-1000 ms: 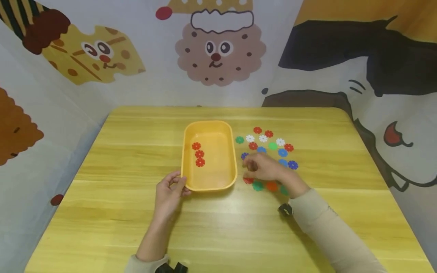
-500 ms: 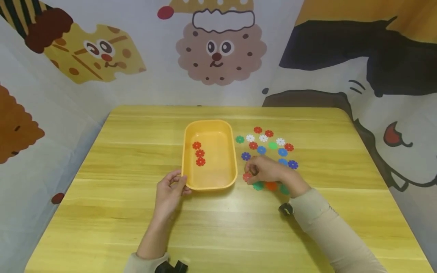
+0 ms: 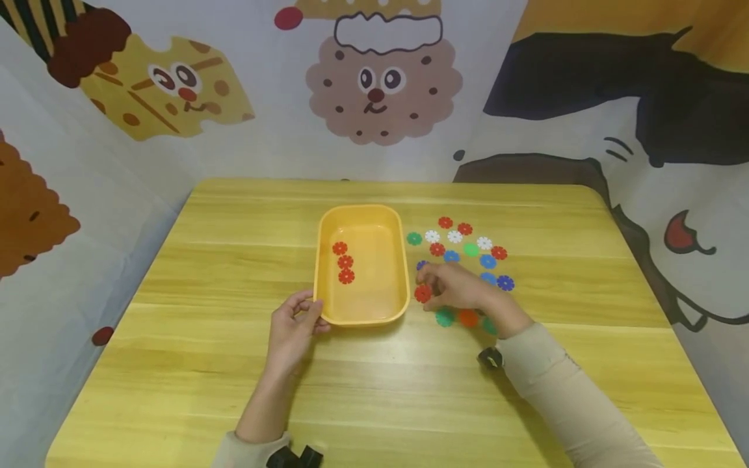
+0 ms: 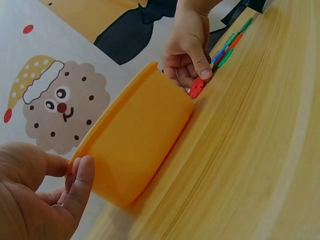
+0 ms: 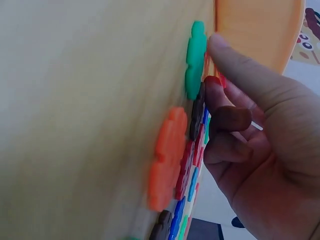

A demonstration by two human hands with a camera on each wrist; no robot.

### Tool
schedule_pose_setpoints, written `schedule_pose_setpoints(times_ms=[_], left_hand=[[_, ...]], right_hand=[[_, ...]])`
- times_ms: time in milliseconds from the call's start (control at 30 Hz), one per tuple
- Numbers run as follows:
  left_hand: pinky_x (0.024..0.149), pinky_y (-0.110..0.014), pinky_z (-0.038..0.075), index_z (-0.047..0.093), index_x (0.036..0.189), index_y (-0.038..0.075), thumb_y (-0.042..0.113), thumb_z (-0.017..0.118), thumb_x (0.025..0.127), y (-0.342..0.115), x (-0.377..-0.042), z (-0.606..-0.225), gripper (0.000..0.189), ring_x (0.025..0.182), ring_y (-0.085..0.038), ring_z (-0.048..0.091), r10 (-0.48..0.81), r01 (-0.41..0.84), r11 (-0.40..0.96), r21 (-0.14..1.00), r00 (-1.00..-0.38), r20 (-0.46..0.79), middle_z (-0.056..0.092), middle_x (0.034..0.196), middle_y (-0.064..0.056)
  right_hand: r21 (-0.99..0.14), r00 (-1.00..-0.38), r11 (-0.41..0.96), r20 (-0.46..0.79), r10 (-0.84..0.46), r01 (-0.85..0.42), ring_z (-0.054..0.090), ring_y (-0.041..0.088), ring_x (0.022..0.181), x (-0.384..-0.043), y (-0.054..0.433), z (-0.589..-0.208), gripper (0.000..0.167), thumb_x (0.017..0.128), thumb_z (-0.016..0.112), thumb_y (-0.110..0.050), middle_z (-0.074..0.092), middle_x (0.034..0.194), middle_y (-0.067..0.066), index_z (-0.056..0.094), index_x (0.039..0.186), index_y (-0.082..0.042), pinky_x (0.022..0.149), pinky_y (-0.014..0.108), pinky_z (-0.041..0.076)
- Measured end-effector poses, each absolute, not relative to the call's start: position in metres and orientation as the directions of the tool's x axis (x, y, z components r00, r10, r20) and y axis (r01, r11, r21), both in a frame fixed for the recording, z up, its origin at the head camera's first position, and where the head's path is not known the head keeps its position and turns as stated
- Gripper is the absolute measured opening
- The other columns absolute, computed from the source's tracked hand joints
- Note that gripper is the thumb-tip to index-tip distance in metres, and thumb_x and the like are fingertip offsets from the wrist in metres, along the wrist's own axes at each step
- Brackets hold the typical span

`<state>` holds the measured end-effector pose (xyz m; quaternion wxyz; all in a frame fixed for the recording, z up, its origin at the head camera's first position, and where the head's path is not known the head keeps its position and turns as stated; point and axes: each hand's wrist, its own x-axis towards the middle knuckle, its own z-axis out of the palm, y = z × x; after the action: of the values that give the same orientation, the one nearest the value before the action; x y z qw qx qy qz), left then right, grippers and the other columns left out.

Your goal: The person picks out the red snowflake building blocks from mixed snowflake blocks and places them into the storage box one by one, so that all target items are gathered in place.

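Observation:
My left hand [image 3: 294, 328] grips the yellow plastic tray [image 3: 363, 322] by its near left corner, thumb at the rim. Inside, three red flower-shaped plastic discs [image 3: 345, 262] lie in a short line near the left side. Right of the tray, my right hand [image 3: 459, 288] pinches another red flower disc [image 3: 423, 293] between thumb and fingers. In the left wrist view this disc [image 4: 198, 88] stands tilted on edge, close by the tray's wall. The right wrist view shows the hand [image 5: 270, 110] just beside a green disc [image 5: 196, 60], its fingers covering most of the red one.
Several flower discs lie loose on the wooden table [image 3: 374, 396] around the right hand: white [image 3: 454, 236], blue [image 3: 488, 261], dark blue [image 3: 506, 283], orange [image 3: 468, 318] and green [image 3: 445, 317]. A cartoon-printed cloth [image 3: 263, 149] hangs behind the table.
The right hand's fingers have taken hold of the red disc, which has moved slightly away from the near green discs and tilted. The left hand keeps its grip on the tray.

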<state>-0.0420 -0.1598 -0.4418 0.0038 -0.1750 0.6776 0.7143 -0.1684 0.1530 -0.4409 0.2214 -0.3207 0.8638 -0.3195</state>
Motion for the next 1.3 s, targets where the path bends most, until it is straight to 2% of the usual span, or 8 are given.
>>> schedule_pose_setpoints(times_ms=[233,500,800,1000,1300], left_hand=[[0.071,-0.03,0.067,0.055,0.13,-0.007,0.0,0.059,0.101,-0.16,-0.043,-0.442,0.031,0.069,-0.015,0.066,-0.234,-0.24,-0.078,0.968,-0.939,-0.252,0.055,0.102,-0.019],[0.071,-0.029,0.067,0.055,0.13,-0.007,0.0,0.059,0.101,-0.159,-0.043,-0.442,0.031,0.069,-0.016,0.066,-0.233,-0.24,-0.082,0.967,-0.939,-0.253,0.055,0.103,-0.021],[0.071,-0.029,0.067,0.055,0.13,-0.007,0.0,0.06,0.101,-0.159,-0.043,-0.441,0.031,0.069,-0.015,0.066,-0.235,-0.239,-0.078,0.968,-0.939,-0.251,0.055,0.103,-0.02],[0.07,-0.029,0.067,0.055,0.131,-0.007,0.001,0.06,0.101,-0.159,-0.042,-0.441,0.032,0.069,-0.016,0.066,-0.235,-0.239,-0.072,0.968,-0.939,-0.25,0.056,0.104,-0.021],[0.071,-0.029,0.067,0.055,0.132,-0.007,0.001,0.06,0.101,-0.159,-0.043,-0.441,0.033,0.069,-0.015,0.066,-0.235,-0.245,-0.07,0.967,-0.938,-0.254,0.056,0.105,-0.022]], right_hand=[[-0.687,-0.681,0.584,-0.176,-0.711,-0.433,0.06,0.014,0.074,-0.171,0.155,-0.443,0.028,0.085,0.082,-0.011,0.066,0.087,-0.002,0.068,0.109,-0.009,0.066,0.028,0.06],[-0.691,-0.748,0.584,-0.094,-0.657,-0.425,0.06,0.015,0.074,-0.174,0.154,-0.44,0.032,0.087,0.082,-0.016,0.066,0.09,0.001,0.067,0.113,-0.005,0.068,0.029,0.06],[-0.719,-0.809,0.559,0.006,-0.588,-0.412,0.056,0.018,0.072,-0.179,0.154,-0.438,0.029,0.086,0.083,-0.018,0.065,0.086,-0.001,0.067,0.108,-0.01,0.06,0.027,0.056],[-0.739,-0.827,0.53,0.064,-0.558,-0.415,0.058,0.019,0.074,-0.179,0.152,-0.431,0.029,0.086,0.083,-0.016,0.064,0.089,0.003,0.065,0.108,-0.007,0.062,0.027,0.058],[-0.744,-0.832,0.505,0.121,-0.542,-0.438,0.052,0.018,0.066,-0.183,0.149,-0.425,0.034,0.089,0.08,-0.017,0.062,0.087,0.005,0.063,0.115,-0.002,0.055,0.022,0.05]])
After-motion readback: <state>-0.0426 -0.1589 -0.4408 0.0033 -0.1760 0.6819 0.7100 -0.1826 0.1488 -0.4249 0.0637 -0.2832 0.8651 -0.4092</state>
